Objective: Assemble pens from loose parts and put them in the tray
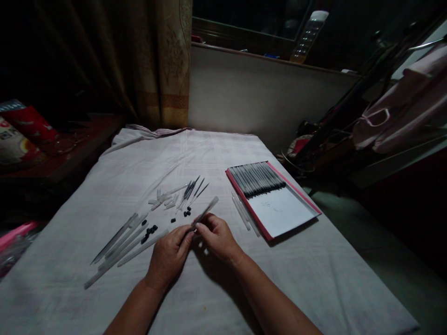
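Observation:
My left hand (166, 255) and my right hand (219, 238) meet over the table's near middle, both closed on a translucent gel pen (210, 205) that points up and right. Their fingers hide its lower part. Left of them lie several clear pen barrels (120, 244) with small black plugs (152, 230). Just beyond the hands are clear caps (171, 202), dark ink refills (188, 191) and more black plugs. To the right, a red-edged tray (239, 195) holds a row of assembled pens (258, 177) above a white sheet (281, 211). Clear tubes (240, 210) rest along its left side.
A pale checked cloth (223, 153) covers the table. A dark side table (87, 144) with red packaging (31, 123) stands at left. Behind are a patterned curtain (174, 60) and a sill with a plastic bottle (309, 37). Pink clothing (401, 107) hangs at right.

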A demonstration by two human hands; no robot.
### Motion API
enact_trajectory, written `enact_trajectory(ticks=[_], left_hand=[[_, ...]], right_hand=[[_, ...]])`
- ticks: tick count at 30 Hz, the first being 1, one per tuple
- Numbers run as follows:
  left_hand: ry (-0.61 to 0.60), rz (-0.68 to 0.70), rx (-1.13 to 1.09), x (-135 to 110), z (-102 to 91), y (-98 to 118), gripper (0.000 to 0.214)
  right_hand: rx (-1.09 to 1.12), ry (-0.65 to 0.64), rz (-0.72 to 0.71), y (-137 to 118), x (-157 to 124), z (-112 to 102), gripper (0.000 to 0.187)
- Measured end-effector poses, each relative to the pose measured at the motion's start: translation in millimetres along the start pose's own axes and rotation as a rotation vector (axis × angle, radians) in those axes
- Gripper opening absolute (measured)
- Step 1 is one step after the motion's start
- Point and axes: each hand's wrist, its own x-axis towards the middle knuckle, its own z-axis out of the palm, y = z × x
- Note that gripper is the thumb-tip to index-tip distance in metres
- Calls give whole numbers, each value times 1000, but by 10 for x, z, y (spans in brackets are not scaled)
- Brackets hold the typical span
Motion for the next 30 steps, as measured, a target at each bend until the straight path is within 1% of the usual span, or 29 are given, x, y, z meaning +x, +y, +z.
enact_trajectory(ticks=[2, 5, 8, 10, 12, 14, 15, 18, 20, 21, 24, 30], left_hand=[[3, 3, -2, 4, -3, 2, 31], [10, 9, 15, 2, -1, -5, 32], [17, 1, 29, -5, 4, -24, 30], [12, -1, 31, -6, 4, -36, 28], [2, 0, 32, -4, 3, -41, 27], [-7, 4, 37, 0, 0, -41, 26], [-8, 6, 40, 2, 0, -41, 27], [-7, 7, 51, 1, 3, -46, 27], [-5, 4, 56, -3, 7, -53, 27], [-4, 2, 57, -5, 10, -57, 26], [-2, -3, 54, -10, 19, -65, 26], [-4, -19, 50, -11, 32, -76, 27]], right_hand=[[4, 3, 2, -39, 22, -61, 23], [15, 76, 33, -108, 88, -210, 26], [-50, 163, 8, -156, 186, -447, 28], [-148, 203, -37, -170, 255, -668, 29], [-303, 230, -78, -185, 328, -943, 30], [-522, 326, -100, -218, 409, -1267, 31], [-649, 394, -76, -244, 454, -1440, 32], [-1018, 530, 69, -339, 602, -1937, 34], [-1231, 594, 162, -385, 698, -2197, 36], [-1322, 587, 216, -395, 742, -2295, 38], [-1479, 515, 317, -376, 849, -2462, 40], [-1543, 446, 351, -292, 995, -2498, 38]])
